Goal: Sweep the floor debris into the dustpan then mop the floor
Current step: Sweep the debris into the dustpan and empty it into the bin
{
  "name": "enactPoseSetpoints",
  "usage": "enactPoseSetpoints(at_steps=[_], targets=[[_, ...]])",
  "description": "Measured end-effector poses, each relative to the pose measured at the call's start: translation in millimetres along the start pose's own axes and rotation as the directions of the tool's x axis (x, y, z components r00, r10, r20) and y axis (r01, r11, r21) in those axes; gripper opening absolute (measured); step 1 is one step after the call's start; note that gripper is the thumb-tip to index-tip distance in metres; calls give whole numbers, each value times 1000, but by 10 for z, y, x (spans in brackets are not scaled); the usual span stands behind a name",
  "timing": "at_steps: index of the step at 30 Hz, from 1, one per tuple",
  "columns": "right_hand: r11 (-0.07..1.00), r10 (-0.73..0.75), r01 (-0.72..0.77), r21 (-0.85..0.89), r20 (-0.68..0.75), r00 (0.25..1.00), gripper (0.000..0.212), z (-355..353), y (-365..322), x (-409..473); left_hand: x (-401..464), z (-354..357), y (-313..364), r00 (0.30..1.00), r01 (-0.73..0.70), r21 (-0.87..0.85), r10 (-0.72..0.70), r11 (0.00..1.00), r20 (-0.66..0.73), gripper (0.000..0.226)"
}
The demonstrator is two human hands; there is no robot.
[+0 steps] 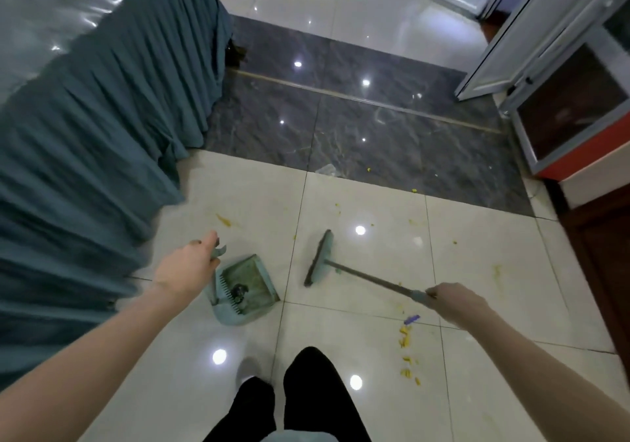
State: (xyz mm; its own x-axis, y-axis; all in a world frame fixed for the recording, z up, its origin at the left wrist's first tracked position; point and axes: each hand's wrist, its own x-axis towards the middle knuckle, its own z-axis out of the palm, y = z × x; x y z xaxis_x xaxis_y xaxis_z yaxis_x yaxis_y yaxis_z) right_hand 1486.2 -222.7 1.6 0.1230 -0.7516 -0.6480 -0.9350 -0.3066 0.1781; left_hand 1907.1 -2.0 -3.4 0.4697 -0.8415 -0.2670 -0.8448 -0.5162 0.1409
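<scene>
A pale green dustpan point(247, 288) stands on the cream tiles with some dark dirt in it. My left hand point(189, 268) grips the top of its upright handle. My right hand point(456, 300) grips the end of the broom's dark handle. The broom head point(320, 257) rests on the floor just right of the dustpan, a short gap between them. Yellow crumbs point(407, 336) and a purple scrap point(411, 319) lie below my right hand. More yellow bits point(414, 190) are scattered toward the dark tiles.
A table with a pleated teal skirt point(102, 141) fills the left side. A glass-fronted cabinet with a red base point(576, 124) stands at the right, with dark wood point(600, 257) below it. My black-clad legs point(306, 397) are at the bottom centre. A clear wrapper point(325, 169) lies on the tile border.
</scene>
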Motion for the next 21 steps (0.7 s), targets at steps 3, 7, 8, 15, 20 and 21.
enactPoseSetpoints(at_steps=[3, 7, 8, 15, 20, 21], targets=[[997, -61, 62, 45, -24, 998, 41, -205, -558, 275, 199, -75, -98, 1000, -6, 22, 6, 1000, 6, 29], [979, -177, 182, 93, -59, 982, 30, -609, -1208, 744, 471, -165, -170, 999, 42, 26, -41, 999, -7, 28], [970, -212, 218, 106, -61, 975, 29, -705, -1341, 881, 534, -190, -181, 998, 57, 26, -57, 998, -13, 28], [963, -181, 163, 216, 66, 981, 33, -1064, -1904, 1834, 1166, -352, -58, 992, 121, 51, -122, 991, 13, 27], [992, -82, 70, 108, 109, 991, 36, -1130, -1411, 1999, 1718, -527, 215, 998, 22, 114, -28, 993, 56, 28], [992, -51, 36, 121, 117, 992, 37, -1116, -1240, 1994, 1831, -552, 264, 998, -3, 123, -5, 992, 68, 29]])
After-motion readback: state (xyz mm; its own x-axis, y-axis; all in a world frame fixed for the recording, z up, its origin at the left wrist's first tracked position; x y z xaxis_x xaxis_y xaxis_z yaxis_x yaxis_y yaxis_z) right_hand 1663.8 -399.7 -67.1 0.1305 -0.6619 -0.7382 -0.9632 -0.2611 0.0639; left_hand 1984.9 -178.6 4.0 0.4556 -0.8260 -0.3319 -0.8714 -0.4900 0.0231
